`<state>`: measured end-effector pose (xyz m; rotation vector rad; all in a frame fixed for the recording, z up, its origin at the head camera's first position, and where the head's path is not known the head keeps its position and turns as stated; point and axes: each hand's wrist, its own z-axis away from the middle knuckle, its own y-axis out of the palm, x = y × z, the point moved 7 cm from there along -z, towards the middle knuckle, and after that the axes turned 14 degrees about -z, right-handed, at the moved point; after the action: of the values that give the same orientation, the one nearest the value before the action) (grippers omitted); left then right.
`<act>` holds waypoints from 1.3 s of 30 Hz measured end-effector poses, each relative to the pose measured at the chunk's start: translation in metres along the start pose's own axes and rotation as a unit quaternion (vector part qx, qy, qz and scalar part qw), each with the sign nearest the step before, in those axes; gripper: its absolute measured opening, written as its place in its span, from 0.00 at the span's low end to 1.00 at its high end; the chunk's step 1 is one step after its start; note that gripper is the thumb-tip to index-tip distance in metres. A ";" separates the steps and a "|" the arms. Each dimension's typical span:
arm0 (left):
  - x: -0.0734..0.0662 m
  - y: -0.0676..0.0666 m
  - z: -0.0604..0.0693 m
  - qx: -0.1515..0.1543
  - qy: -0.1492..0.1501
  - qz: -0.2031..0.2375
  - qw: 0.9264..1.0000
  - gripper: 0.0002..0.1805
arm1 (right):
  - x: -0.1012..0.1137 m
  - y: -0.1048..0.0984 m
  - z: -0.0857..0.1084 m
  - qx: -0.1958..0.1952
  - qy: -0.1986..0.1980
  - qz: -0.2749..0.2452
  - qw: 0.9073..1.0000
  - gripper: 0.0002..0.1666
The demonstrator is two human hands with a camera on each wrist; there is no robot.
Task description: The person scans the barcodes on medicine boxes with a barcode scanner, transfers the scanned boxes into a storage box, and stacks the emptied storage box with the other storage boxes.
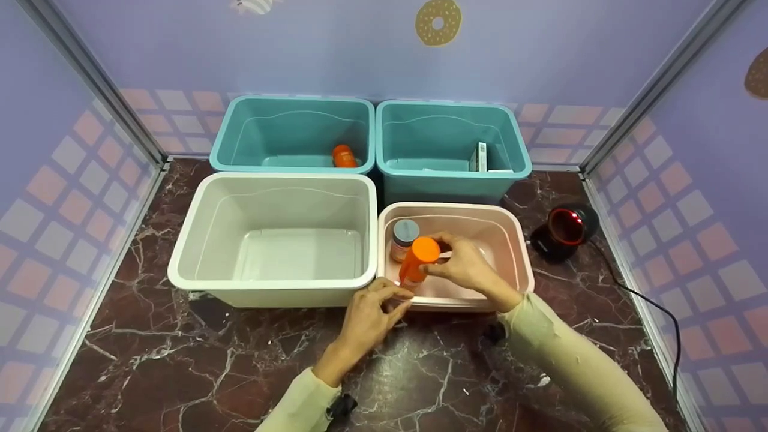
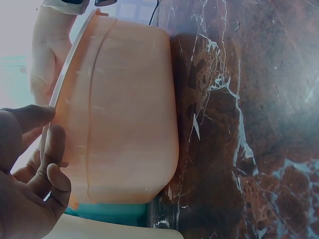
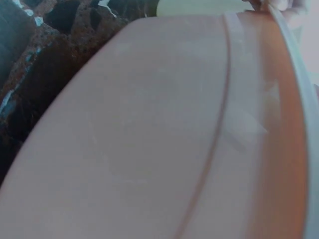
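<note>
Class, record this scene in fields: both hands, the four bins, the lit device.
Right hand: holds orange container in pink bin
Left hand: at pink bin's near rim; grip unclear
Pink bin: also holds gray-lidded jar
White bin: left of pink
Left teal bin: orange item
Right teal bin: white box
Black device: right of pink bin, glowing red

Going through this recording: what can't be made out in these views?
Head: the print on the jar, too small to read.
Head: the lower part of the white box, hidden by the right teal bin's wall.
Head: part of the held bottle, covered by the right hand.
Both wrists: the pink bin's contents, behind its wall.
</note>
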<state>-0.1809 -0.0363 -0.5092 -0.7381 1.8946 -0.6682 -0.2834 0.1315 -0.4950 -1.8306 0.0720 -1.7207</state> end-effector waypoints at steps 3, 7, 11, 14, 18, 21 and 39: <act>0.000 0.000 0.000 0.001 -0.001 0.000 1.000 0.05 | 0.003 -0.009 0.001 -0.016 0.005 0.003 1.000 0.33; 0.000 0.000 0.000 0.003 -0.003 0.001 1.000 0.06 | 0.006 -0.020 0.003 -0.033 0.001 -0.006 0.999 0.33; -0.001 0.000 0.000 0.002 -0.001 -0.001 1.000 0.07 | 0.011 -0.031 0.004 -0.046 -0.009 -0.031 0.998 0.34; -0.001 -0.001 0.000 0.002 -0.001 -0.006 1.000 0.07 | 0.014 -0.039 0.005 -0.058 -0.013 -0.041 0.997 0.34; -0.001 0.000 0.000 0.003 -0.001 -0.002 1.000 0.06 | 0.016 -0.049 0.007 -0.064 -0.014 -0.054 0.996 0.34; 0.000 0.001 0.000 0.004 -0.003 0.006 1.000 0.05 | 0.016 -0.056 0.007 -0.062 -0.016 -0.070 0.996 0.34; 0.000 0.001 0.000 0.009 -0.007 0.012 1.000 0.06 | 0.021 -0.116 0.024 -0.120 -0.012 -0.096 0.988 0.33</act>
<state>-0.1812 -0.0360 -0.5097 -0.7052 1.8798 -0.6625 -0.2999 0.2249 -0.4216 -2.0923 0.0989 -1.8899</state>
